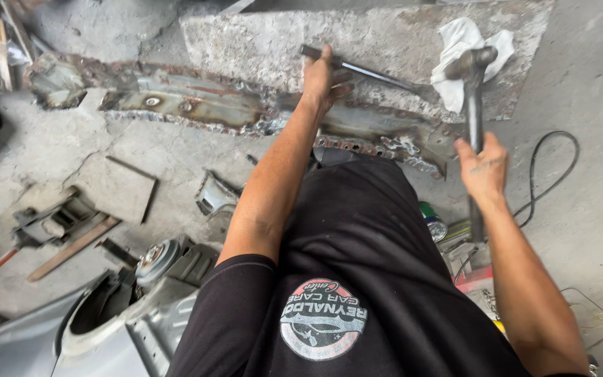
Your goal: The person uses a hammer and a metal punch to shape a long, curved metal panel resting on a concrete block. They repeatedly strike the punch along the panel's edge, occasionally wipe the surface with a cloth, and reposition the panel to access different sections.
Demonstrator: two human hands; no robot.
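Two tools are in your grip over the rusted metal panel (246, 112) that lies on the concrete floor (71, 153). Your left hand (324, 78) is clenched round a long chisel (361, 70), which sits just above the panel's upper edge. Its long axis runs nearly level with that edge, tilting slightly downward to the right, and its working tip points right, toward the white rag (458, 42) beyond the panel's right end. Your right hand (484, 167) is wrapped round the handle of a hammer (472, 105), held upright over the panel's right end, handle running straight up from your fist and the head at the top, in front of the rag.

By the look of it, you are mid-step in chiselling along the panel's seam, hammer raised and apart from the chisel. The next move seems to call for a blow on the chisel's butt, which is at your left fist, so line the hammer head up with the chisel's axis and keep your fingers clear.

Below the panel lie scrap brackets (57, 223), and a black cable (553, 174) loops to its right.
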